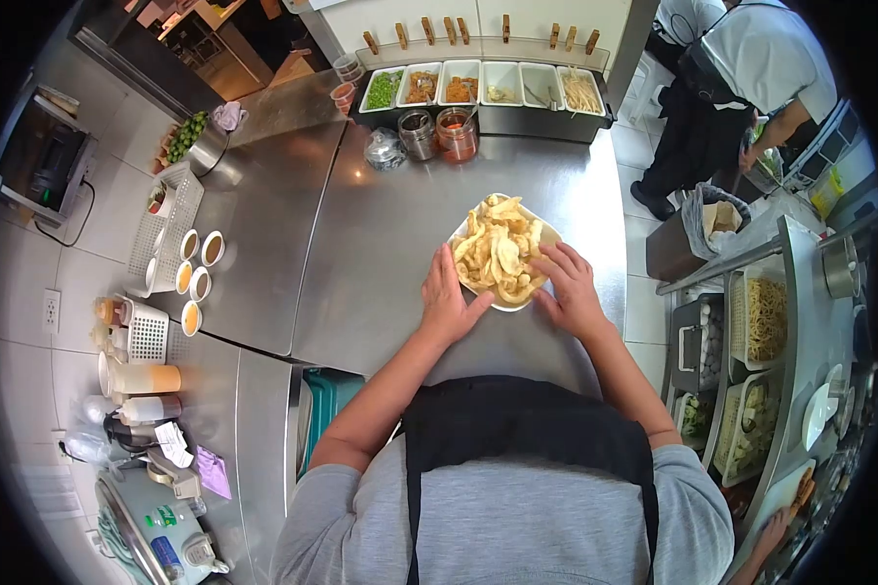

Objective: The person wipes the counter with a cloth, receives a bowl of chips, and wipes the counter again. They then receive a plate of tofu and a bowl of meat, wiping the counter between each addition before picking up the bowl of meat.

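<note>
A white plate with rounded corners stands on the steel counter in front of me, heaped with pale golden fried strips. My left hand lies along the plate's left side, fingers stretched out together and thumb apart, at or against the rim. On the other side, my right hand is at the right edge, fingers spread and slightly bent over the rim by the strips. Its thumb is near the plate's lower edge. Neither hand visibly grips a strip. The contact under the right fingertips is partly hidden.
A rack of white topping trays and glass jars stand at the back. Sauce cups and white baskets line the left. Shelves with noodle containers are at right. A co-worker bends near a bin.
</note>
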`<act>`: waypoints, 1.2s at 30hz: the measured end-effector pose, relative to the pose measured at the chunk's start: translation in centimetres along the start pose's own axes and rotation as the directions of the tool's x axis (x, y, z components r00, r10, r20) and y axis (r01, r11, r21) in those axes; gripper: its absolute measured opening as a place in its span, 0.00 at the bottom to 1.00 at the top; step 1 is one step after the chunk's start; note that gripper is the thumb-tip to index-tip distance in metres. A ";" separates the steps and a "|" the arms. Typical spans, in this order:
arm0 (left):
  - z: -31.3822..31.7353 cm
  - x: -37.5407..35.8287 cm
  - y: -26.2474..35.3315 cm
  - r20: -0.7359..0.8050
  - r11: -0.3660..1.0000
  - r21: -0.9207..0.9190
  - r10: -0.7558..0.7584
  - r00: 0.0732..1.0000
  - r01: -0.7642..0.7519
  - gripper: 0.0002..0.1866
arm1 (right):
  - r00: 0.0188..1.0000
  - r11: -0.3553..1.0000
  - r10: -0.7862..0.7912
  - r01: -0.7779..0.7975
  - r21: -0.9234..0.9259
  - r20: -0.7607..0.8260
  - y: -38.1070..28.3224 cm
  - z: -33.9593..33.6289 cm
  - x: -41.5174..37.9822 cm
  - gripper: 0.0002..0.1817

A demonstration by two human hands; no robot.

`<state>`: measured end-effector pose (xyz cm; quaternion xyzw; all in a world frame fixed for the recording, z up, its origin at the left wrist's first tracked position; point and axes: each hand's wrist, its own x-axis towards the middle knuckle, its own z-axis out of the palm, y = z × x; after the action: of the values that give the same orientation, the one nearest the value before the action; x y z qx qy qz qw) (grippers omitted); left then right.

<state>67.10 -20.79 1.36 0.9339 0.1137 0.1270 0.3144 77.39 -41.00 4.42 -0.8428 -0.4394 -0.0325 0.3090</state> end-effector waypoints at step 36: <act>-2.2 1.7 -4.2 -0.243 0.982 0.168 -0.047 0.969 0.089 0.28 | 0.968 0.774 0.249 -0.225 0.592 0.041 5.5 2.6 2.6 0.39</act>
<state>67.45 -15.85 0.73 0.9317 0.1935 0.2166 0.2180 82.61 -40.08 0.48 -0.7521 -0.3117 0.1284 0.5663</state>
